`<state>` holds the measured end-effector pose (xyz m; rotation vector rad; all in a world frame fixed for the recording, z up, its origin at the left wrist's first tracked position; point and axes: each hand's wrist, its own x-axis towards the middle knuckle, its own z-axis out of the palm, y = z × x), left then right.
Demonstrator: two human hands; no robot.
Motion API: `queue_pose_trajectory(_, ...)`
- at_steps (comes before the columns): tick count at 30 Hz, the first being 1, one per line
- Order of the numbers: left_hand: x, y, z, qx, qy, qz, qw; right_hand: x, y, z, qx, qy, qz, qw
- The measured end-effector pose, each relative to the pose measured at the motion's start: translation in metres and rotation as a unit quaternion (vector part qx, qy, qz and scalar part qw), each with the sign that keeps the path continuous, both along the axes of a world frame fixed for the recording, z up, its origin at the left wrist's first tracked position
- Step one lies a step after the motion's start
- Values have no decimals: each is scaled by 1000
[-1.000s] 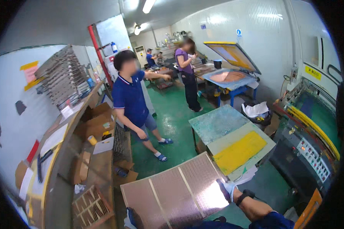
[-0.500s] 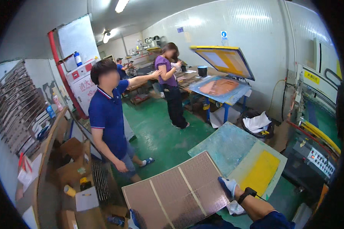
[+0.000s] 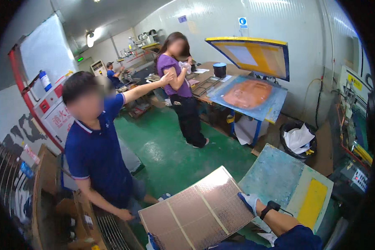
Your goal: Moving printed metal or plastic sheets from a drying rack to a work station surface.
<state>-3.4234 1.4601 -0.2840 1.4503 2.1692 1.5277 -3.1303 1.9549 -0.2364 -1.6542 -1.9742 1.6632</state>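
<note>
A copper-coloured circuit board panel point(image 3: 196, 210) with pale strips across it lies tilted between my two gloved hands. My right hand point(image 3: 249, 202), in a white and blue glove with a dark band at the wrist, grips its right edge. At the lower left edge my left hand point(image 3: 151, 241) holds the panel too; only part of that glove shows and most of its fingers are hidden.
A person in a blue polo point(image 3: 98, 146) stands close at the left, one arm stretched toward a person in purple point(image 3: 175, 75). A blue-green board point(image 3: 275, 171) lies to the right. Beyond stand a screen-printing table point(image 3: 216, 98) with a raised frame point(image 3: 254, 56) and a bin point(image 3: 284, 139).
My view has turned left, shifting the room rightward in the picture. The person in blue appears nearer and further left. Both my hands keep hold of the circuit board panel.
</note>
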Motion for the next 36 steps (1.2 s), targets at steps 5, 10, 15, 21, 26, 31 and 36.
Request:
queue_pose_trajectory(5, -96, 62, 8, -25, -214, 111, 970, -118, 30, 110, -73, 56, -85, 992)
queue_pose_trajectory(10, -251, 164, -48, 124, -738, 140, 648, -180, 83, 94, -46, 50, -143, 987)
queue_pose_trajectory(15, -291, 325, 81, 18, -685, 166, 709, -218, 138, 99, -42, 106, -248, 962)
queue_pose_trajectory(21, -385, 451, 31, 26, -668, 109, 736, -281, 253, 114, -5, 86, -243, 966)
queue_pose_trajectory(26, -447, 589, 2, 12, -635, 143, 759, -344, 391, 117, -7, 39, -255, 966)
queue_pose_trajectory(31, -485, 730, 47, 35, -680, 74, 728, -421, 536, 164, 126, -39, -152, 980)
queue_pose_trajectory(36, -531, 849, 61, 37, -723, 19, 689, -495, 676, 189, 78, 16, -139, 987)
